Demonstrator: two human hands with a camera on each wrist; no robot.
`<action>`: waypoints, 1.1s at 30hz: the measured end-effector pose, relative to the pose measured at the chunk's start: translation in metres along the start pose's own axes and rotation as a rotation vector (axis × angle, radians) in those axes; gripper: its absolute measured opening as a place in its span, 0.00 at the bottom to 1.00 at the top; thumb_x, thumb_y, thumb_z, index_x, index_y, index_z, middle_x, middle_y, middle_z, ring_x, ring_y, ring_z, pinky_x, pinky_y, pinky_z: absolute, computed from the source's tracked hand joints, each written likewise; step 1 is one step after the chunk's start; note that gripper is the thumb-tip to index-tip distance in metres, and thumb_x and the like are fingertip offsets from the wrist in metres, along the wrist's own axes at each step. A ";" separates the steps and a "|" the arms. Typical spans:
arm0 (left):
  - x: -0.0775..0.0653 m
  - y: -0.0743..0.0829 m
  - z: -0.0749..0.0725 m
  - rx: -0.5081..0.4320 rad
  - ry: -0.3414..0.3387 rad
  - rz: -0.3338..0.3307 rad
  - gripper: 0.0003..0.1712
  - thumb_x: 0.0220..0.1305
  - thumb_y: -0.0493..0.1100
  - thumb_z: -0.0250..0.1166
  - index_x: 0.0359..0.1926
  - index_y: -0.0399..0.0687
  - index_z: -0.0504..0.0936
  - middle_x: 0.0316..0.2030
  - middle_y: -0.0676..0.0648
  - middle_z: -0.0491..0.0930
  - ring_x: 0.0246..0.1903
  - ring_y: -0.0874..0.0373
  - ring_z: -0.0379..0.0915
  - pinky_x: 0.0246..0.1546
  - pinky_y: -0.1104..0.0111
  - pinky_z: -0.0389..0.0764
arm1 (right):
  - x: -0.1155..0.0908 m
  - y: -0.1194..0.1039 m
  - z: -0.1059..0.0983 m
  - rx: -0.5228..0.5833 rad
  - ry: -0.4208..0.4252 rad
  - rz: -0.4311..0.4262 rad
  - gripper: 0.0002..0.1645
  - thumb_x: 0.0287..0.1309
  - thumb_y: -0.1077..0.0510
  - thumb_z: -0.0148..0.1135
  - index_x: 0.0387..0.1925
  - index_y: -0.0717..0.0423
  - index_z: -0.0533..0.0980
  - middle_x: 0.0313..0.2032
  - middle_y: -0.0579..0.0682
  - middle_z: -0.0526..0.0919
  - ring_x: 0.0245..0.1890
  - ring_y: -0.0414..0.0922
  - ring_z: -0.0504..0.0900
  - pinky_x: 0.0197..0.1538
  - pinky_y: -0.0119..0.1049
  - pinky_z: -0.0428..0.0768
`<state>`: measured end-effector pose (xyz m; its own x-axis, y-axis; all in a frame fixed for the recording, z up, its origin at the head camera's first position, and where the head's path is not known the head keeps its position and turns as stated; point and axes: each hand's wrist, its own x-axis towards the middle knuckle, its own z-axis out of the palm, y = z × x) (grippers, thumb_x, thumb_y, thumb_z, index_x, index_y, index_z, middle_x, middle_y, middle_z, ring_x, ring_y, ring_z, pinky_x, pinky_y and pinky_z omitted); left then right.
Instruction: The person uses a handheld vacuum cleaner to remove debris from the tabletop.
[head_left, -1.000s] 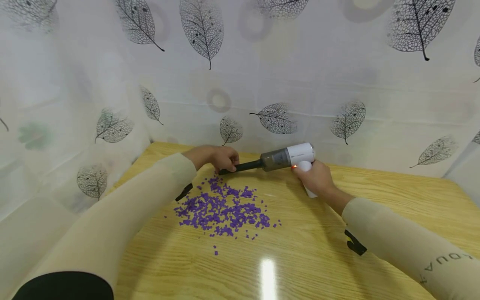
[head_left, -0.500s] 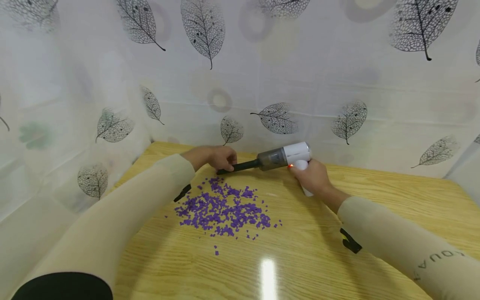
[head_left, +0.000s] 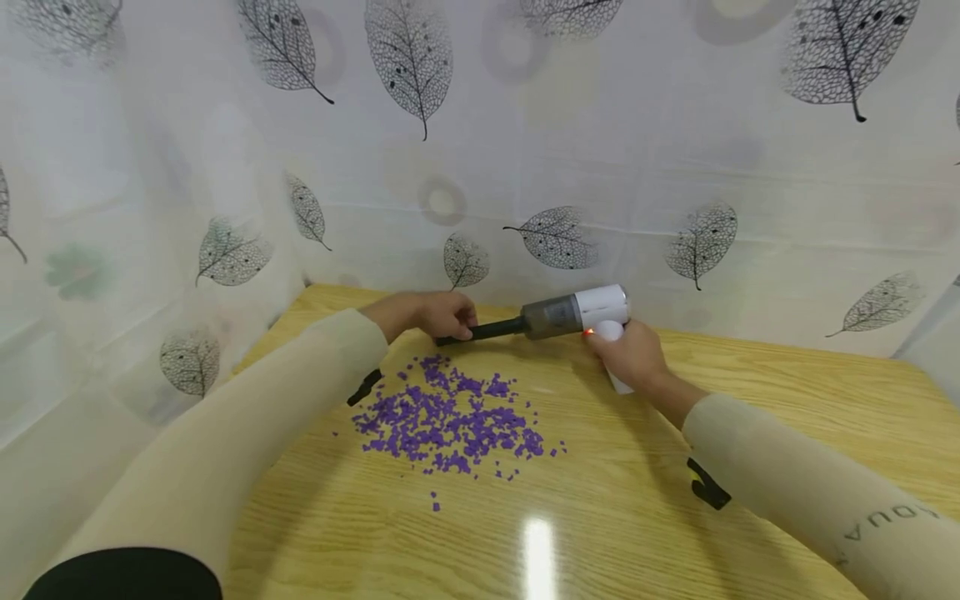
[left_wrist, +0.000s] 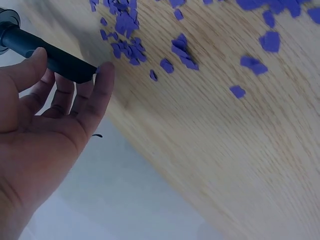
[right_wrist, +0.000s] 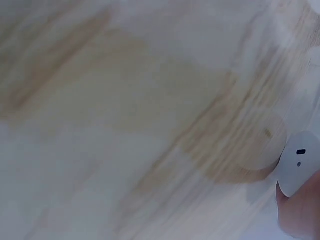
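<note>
A white and grey handheld vacuum (head_left: pixel 600 308) with a slim black crevice nozzle (head_left: pixel 495 330) lies across both hands above the far part of the table. My right hand (head_left: pixel 636 357) grips its white handle, and a small red light glows by the thumb. With thumb and fingers, my left hand (head_left: pixel 442 314) holds the nozzle near its tip. In the left wrist view the thumb lies over the nozzle (left_wrist: pixel 65 62), and a fingertip of the left hand (left_wrist: pixel 50 130) touches its angled end. Small purple paper bits (head_left: pixel 450 425) are scattered just in front. The right wrist view catches the handle's end (right_wrist: pixel 298 160).
The wooden table (head_left: pixel 637 517) reaches back to a white leaf-patterned curtain (head_left: pixel 585 167), which also hangs along the left side. A few stray purple bits lie nearer the front. Black wrist straps show under both sleeves.
The vacuum and my right hand shifted slightly left half a second ago, then back right. My left hand stays on the nozzle. The purple bits look unchanged.
</note>
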<state>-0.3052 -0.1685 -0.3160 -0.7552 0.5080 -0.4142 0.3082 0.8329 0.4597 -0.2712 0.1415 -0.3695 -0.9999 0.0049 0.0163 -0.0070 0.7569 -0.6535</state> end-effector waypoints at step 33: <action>0.037 0.083 0.039 0.289 0.080 0.244 0.14 0.65 0.51 0.59 0.44 0.47 0.78 0.40 0.50 0.79 0.40 0.60 0.73 0.46 0.70 0.72 | -0.037 0.082 -0.076 -0.095 -0.001 0.006 0.33 0.54 0.36 0.57 0.36 0.66 0.69 0.28 0.58 0.76 0.23 0.46 0.74 0.23 0.36 0.73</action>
<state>-0.2850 -0.0723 -0.3240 -0.6788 0.6899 -0.2517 0.6262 0.7228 0.2923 -0.2332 0.2528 -0.3665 -0.9999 0.0087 0.0119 0.0002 0.8153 -0.5790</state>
